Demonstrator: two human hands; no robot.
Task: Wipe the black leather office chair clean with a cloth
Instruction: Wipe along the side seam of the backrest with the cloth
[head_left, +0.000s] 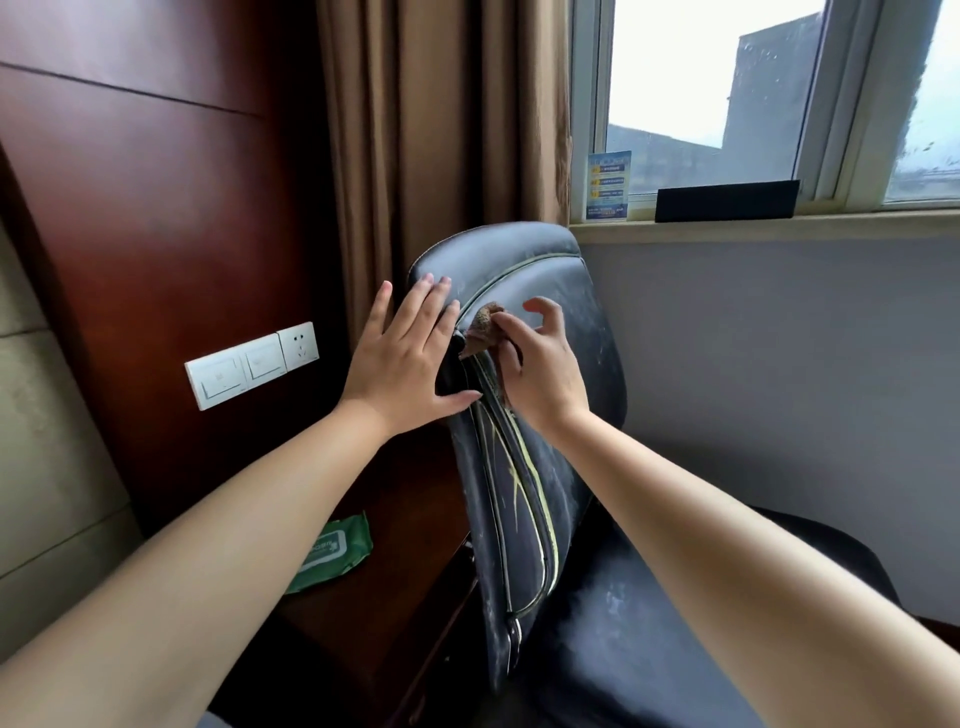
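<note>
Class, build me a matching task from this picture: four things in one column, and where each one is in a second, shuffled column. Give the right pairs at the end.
Things
1. cloth
2. wet wipes pack
3. left hand
4. black bar

Places
A. on the window sill
B. lying on the dark wooden surface beside the chair
C. pinched in the right hand against the piped seam of the backrest
D. flat against the outer side of the chair's backrest

Pairs: 1-C, 2-B, 3-D, 4-A
</note>
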